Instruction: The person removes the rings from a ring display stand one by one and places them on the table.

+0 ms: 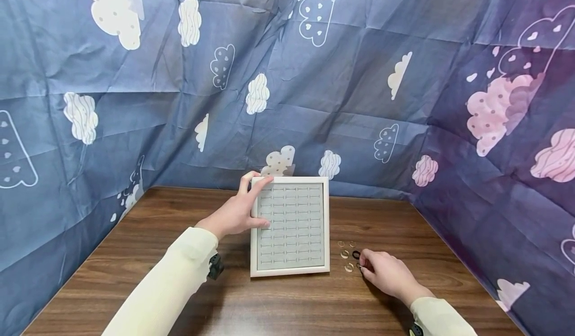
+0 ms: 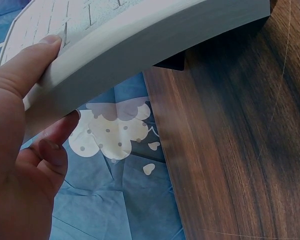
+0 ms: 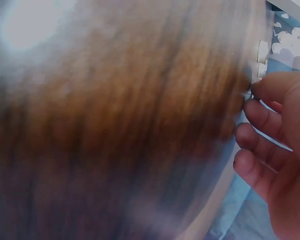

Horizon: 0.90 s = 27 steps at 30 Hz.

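White-framed grey slotted tray (image 1: 290, 224) blocks centre of brown wooden tabletop (image 1: 148, 276); small rings (image 1: 349, 255) clutter 3 o'clock side; bare wood at 6, 9 o'clock; blue cloud-print cloth (image 1: 314, 101) walls 12 o'clock.

From my seat at the controls I see a brown wood-grain table (image 1: 278, 301) with blue fabric (image 1: 314, 91) hung on three sides of it. The cloth behind the table is creased in a grid of fold lines and printed with white clouds (image 1: 257, 93), some solid, some only outlined. To the right of the table the fabric turns purple and carries pink clouds (image 1: 498, 106). Left of the table the cloth drops below the tabletop edge. Light falls evenly, with soft shadows on the wood.
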Available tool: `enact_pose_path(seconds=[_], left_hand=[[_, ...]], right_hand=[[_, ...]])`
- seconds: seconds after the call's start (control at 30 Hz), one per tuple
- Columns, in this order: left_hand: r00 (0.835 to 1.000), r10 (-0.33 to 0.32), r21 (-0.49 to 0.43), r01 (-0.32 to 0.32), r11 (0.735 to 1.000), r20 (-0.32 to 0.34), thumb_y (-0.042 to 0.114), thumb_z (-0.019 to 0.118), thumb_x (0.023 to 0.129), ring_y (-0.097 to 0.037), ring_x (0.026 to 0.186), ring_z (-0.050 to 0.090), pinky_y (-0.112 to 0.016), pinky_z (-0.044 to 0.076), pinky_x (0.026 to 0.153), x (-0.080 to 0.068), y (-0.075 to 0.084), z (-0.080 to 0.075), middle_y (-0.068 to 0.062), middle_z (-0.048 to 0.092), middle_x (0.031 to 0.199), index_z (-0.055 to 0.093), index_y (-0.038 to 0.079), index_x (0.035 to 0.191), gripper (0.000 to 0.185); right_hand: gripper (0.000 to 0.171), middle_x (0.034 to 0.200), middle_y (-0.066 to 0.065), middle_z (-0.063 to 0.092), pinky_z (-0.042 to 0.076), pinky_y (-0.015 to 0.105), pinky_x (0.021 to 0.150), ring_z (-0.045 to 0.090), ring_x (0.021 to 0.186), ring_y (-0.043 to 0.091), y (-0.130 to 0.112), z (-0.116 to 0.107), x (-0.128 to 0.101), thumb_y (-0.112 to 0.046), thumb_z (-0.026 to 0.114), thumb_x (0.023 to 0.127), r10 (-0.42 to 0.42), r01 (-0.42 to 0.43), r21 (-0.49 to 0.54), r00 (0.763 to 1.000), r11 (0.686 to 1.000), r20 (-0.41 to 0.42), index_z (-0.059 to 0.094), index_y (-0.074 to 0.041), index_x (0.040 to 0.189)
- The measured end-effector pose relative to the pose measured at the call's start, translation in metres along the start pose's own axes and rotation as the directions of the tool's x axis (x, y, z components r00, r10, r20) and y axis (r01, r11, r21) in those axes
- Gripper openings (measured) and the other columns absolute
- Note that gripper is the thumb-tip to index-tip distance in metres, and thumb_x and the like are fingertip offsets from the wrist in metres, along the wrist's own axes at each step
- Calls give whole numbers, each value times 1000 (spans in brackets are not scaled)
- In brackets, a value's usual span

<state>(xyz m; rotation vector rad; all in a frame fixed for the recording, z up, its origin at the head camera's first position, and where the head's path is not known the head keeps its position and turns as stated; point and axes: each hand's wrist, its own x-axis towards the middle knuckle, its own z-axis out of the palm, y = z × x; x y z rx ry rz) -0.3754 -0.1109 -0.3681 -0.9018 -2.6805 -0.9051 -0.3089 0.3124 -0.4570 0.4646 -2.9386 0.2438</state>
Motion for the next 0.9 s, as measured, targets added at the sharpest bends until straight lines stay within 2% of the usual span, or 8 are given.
enact_pose_path(seconds=[0.33,0.63,0.73,0.9], left_hand=[[1000,12,9,-12,1000,-2,27,91,90,-16,83,68,-37,58,82,1,0,4,-5,4,171,16,38,171,111],[1000,-9,100,11,995,-15,33,93,88,-15,67,62,-33,55,70,-1,1,2,-4,8,171,17,39,171,112],[1000,-3,139,5,990,-15,36,92,88,-15,64,61,-34,54,68,0,3,-1,-4,10,171,18,39,171,112],[1000,8,211,-9,977,5,43,89,90,-15,60,61,-37,54,64,0,8,-10,-6,10,175,17,42,171,108]], right_hand=[[19,79,-13,56,47,36,68,53,75,8,1,0,-2,-14,78,90,6,-6,10,1000,1000,30,62,-24,92],[15,82,-13,59,49,38,70,55,78,8,0,3,1,-15,76,91,4,-4,11,999,1000,34,64,-23,95],[13,84,-11,58,48,38,69,54,78,9,1,0,2,-16,75,93,6,-6,-6,1000,1000,1,64,-23,96],[12,91,-9,56,50,37,68,55,79,9,2,-8,7,-15,75,95,-40,35,-36,988,999,-147,65,-21,97]])
